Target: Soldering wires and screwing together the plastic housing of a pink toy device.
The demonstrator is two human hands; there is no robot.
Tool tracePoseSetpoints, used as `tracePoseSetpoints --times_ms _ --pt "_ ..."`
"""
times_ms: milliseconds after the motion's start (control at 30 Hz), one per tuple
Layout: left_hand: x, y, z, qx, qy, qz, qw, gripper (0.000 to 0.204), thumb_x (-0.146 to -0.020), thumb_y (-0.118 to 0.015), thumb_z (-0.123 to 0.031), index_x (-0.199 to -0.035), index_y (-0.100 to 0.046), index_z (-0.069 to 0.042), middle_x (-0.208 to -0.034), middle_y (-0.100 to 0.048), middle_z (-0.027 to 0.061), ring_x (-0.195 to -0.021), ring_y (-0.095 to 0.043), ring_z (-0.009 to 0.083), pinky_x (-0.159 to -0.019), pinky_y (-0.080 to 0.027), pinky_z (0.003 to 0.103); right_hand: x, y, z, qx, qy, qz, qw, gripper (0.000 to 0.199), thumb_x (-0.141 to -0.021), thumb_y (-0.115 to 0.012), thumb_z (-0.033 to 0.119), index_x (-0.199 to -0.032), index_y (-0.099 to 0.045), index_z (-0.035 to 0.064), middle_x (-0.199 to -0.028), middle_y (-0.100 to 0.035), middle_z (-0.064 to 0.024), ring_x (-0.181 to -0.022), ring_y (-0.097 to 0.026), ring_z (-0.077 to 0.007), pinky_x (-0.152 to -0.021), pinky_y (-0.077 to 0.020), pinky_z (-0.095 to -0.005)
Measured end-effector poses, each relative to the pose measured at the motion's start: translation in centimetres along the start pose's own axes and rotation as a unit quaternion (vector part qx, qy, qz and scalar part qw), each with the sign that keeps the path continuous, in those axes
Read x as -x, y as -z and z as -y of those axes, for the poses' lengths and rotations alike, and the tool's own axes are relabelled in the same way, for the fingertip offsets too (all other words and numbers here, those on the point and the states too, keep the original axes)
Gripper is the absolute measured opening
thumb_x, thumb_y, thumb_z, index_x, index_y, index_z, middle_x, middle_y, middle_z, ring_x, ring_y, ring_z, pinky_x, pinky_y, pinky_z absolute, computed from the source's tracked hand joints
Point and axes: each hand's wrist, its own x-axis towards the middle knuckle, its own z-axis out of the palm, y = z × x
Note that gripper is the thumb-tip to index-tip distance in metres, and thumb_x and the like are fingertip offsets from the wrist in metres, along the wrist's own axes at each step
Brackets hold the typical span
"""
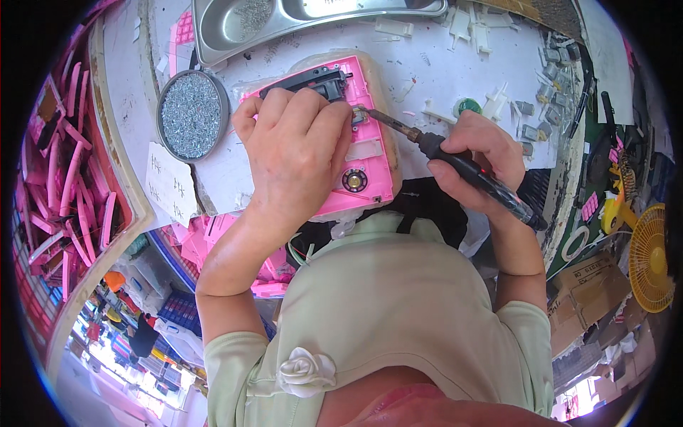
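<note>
A pink plastic casing (380, 153) lies on a pale padded block in front of me. It holds a black mechanism (329, 84) at its far side and a small round speaker (354, 180) near its front right. My left hand (292, 146) rests over the casing's left part with bent fingers. Its fingertips are hidden, so what they pinch cannot be seen. My right hand (487, 160) grips the black handle of a soldering iron (462, 167). The iron's metal tip reaches a small metal part (358, 116) inside the casing, beside my left fingers.
A round dish (225, 107) of small screws stands left of the casing. Behind is a metal tray (284, 25). Small motors (528, 132), white plastic pieces (496, 102) and a green round item (467, 106) lie right. Pink parts (71, 171) fill a container at far left.
</note>
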Motion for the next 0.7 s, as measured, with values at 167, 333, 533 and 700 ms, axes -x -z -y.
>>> tracePoseSetpoints --times_ms 167,333,533,700 --pt "0.01 -0.09 0.04 -0.001 -0.003 -0.003 1.000 0.019 -0.077 -0.082 -0.012 -0.093 -0.074 -0.017 -0.083 -0.060 -0.0021 -0.082 -0.058 0.0197 -0.085 -0.035 0.037 -0.10 0.04 -0.32 0.011 0.046 -0.006 0.999 0.032 -0.076 -0.086 0.007 -0.099 -0.064 0.0062 -0.077 -0.066 -0.0056 -0.057 -0.055 -0.0190 -0.051 -0.0428 -0.0300" --pt "0.31 -0.73 0.32 0.014 -0.011 -0.020 1.000 0.018 -0.074 -0.079 -0.015 -0.090 -0.071 -0.016 -0.084 -0.055 -0.0016 -0.084 -0.054 0.0206 -0.085 -0.031 0.041 0.07 0.55 -0.15 0.008 0.044 -0.007 0.999 0.031 -0.076 -0.085 0.005 -0.099 -0.064 0.0041 -0.077 -0.066 -0.0057 -0.057 -0.054 -0.0191 -0.050 -0.0424 -0.0302" --pt "0.29 -0.69 0.33 0.011 -0.014 -0.018 1.000 0.018 -0.074 -0.079 -0.014 -0.090 -0.070 -0.016 -0.084 -0.054 -0.0017 -0.085 -0.053 0.0205 -0.085 -0.032 0.041 -0.01 0.65 0.04 0.006 0.049 -0.018 0.999 0.031 -0.076 -0.084 0.004 -0.099 -0.064 0.0039 -0.076 -0.065 -0.0056 -0.057 -0.054 -0.0191 -0.050 -0.0417 -0.0299" --pt "0.29 -0.69 0.25 0.007 -0.014 -0.019 1.000 0.018 -0.074 -0.079 -0.015 -0.090 -0.070 -0.017 -0.084 -0.054 -0.0016 -0.085 -0.053 0.0205 -0.086 -0.032 0.041 0.12 0.83 0.07 -0.001 0.045 -0.019 0.999 0.031 -0.077 -0.084 0.004 -0.100 -0.063 0.0041 -0.074 -0.064 -0.0053 -0.056 -0.053 -0.0187 -0.050 -0.0403 -0.0296"
